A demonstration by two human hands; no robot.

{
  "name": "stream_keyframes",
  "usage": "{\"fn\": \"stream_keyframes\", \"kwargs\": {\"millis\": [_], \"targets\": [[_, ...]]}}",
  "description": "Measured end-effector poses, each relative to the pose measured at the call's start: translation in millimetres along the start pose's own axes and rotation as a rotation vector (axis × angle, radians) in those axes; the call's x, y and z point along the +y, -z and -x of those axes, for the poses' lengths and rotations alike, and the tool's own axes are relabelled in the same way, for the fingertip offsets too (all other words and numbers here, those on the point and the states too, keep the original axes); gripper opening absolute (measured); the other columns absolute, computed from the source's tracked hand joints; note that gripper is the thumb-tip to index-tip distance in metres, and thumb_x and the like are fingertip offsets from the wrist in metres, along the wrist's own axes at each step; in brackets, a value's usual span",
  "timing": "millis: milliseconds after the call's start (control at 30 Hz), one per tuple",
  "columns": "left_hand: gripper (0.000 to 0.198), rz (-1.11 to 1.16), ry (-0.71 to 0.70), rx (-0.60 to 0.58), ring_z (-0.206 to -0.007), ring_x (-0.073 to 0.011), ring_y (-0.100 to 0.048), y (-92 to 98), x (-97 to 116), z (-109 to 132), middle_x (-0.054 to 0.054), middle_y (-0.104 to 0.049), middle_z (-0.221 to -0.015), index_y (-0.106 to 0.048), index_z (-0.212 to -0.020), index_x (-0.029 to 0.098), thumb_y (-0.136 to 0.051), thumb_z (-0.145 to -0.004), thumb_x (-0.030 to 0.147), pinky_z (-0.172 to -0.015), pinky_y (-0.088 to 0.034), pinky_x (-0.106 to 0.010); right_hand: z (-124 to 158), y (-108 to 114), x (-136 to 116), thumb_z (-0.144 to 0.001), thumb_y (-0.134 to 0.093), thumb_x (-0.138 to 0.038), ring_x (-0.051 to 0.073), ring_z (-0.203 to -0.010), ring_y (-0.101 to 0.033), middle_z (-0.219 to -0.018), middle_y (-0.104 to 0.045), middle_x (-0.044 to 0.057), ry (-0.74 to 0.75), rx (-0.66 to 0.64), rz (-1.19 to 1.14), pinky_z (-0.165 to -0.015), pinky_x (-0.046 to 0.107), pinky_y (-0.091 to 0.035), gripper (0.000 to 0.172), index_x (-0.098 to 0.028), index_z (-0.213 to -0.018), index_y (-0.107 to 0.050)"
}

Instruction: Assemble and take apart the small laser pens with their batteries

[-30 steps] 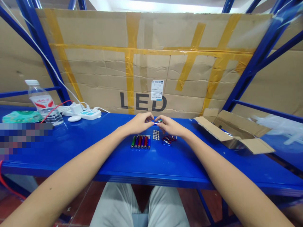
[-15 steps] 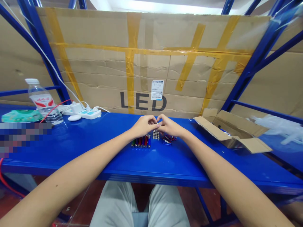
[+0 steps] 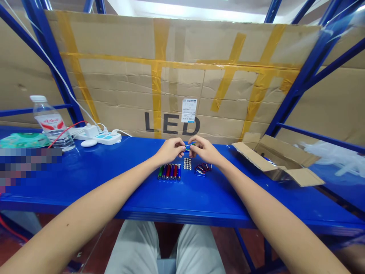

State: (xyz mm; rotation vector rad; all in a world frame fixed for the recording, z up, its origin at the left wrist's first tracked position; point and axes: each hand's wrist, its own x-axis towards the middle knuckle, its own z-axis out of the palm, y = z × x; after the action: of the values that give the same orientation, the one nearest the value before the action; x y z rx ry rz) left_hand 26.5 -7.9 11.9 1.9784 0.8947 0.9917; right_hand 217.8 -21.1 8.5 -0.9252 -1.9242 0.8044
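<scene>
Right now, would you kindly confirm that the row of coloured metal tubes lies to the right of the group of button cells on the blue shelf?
Not quite: the row of coloured metal tubes lies to the left of the button cells, not the right, as the head view shows. Both are on the blue shelf.

A single head-worn camera is aimed forward and down, and the blue steel workbench (image 3: 199, 198) is taken at close range, the left hand (image 3: 170, 150) and right hand (image 3: 205, 150) framed centrally.

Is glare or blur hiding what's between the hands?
Head view: the small part between the left hand and right hand is too tiny to identify, with no heavy blur. Glare runs along the top edge, away from them; wide-angle distortion bows the blue shelf; a pixelated patch covers its left end.
</scene>
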Motion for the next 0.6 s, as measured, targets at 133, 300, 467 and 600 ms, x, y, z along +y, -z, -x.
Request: {"fn": "stream_keyframes", "kwargs": {"millis": [133, 300, 467, 600], "targets": [[0.010, -0.020, -0.036, 0.015, -0.059, -0.0100, -0.061, -1.0, 1.2, 1.0, 0.000, -0.061, -0.062, -0.059, -0.081, 0.013, -0.054, -0.089, 0.015, -0.060, -0.049, -0.023, 1.0, -1.1, -1.7, -0.085, -0.055, -0.025, 0.014, -0.058, -0.061, -0.064, -0.064, -0.002, 0.011, 0.023, 0.048, -0.059, 0.029, -0.051, 0.008, -0.020, -0.090, -0.052], [0.012, -0.062, -0.055, 0.045, -0.058, -0.0105, -0.058, -3.0, -1.7, 0.0, 0.001, -0.060, -0.064, -0.058, -0.080, 0.015, -0.052, -0.089, 0.018, -0.059, -0.047, -0.023, 1.2, -0.2, -5.7, -0.083, -0.055, -0.023, 0.013, -0.051, -0.058, -0.060, -0.061, -0.003, -0.015, 0.009, 0.031, -0.054, 0.028, -0.051, 0.006, -0.018, -0.085, -0.054], [0.011, -0.178, -0.140, 0.079, -0.064, -0.0119, -0.058, -5.9, -4.4, -0.3, 0.001, -0.060, -0.067, -0.061, -0.083, 0.016, -0.051, -0.089, 0.018, -0.063, -0.043, -0.024, 1.2, 0.4, -5.8, -0.084, -0.052, -0.021, 0.013, -0.050, -0.057, -0.059, -0.059, -0.003, -0.046, -0.031, 0.047, -0.051, 0.027, -0.049, 0.005, -0.017, -0.085, -0.055], [0.014, -0.248, -0.192, 0.110, -0.066, -0.0126, -0.057, -9.8, -3.2, 0.9, 0.001, -0.061, -0.067, -0.061, -0.081, 0.016, -0.051, -0.090, 0.020, -0.065, -0.042, -0.025, 2.7, -3.6, -5.9, -0.084, -0.051, -0.020, 0.012, -0.052, -0.057, -0.061, -0.059, -0.002, -0.041, -0.036, 0.109, -0.052, 0.025, -0.048, 0.005, -0.017, -0.084, -0.055]]}}
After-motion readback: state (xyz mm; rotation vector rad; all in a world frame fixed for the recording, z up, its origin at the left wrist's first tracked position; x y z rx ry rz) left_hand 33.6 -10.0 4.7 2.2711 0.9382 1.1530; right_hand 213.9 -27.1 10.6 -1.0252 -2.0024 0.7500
